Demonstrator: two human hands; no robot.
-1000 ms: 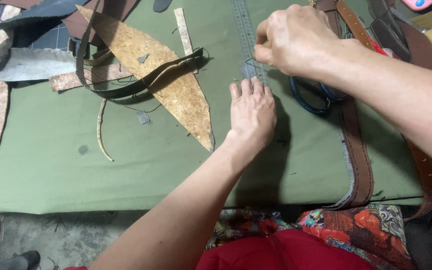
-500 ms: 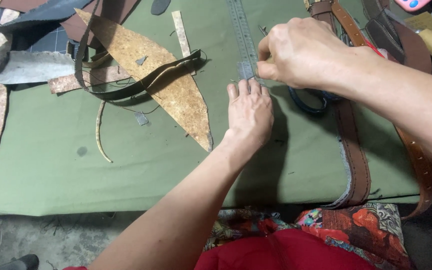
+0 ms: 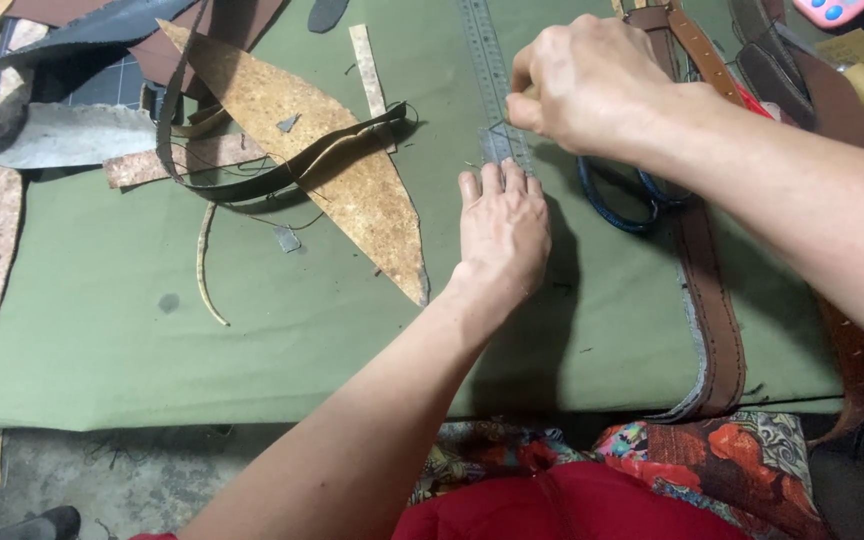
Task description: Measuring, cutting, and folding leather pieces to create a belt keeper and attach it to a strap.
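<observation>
Several leather scraps & a dark strap lie at your left on the green cloth. Your left hand is spread flat, pressing the metal ruler down at mid-table; your right hand is closed on a thin tool at the ruler's edge, tip hidden, can't tell what kind. Risk, imo: if left-hand pressure eases the ruler could skid & the line wander toward your fingertips; scissors w/ blue handles sit under your right wrist.

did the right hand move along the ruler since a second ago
Yes. The right hand has come down the metal ruler toward the left hand, which stays pressed flat on the ruler; the gap between them has nearly closed.
</observation>
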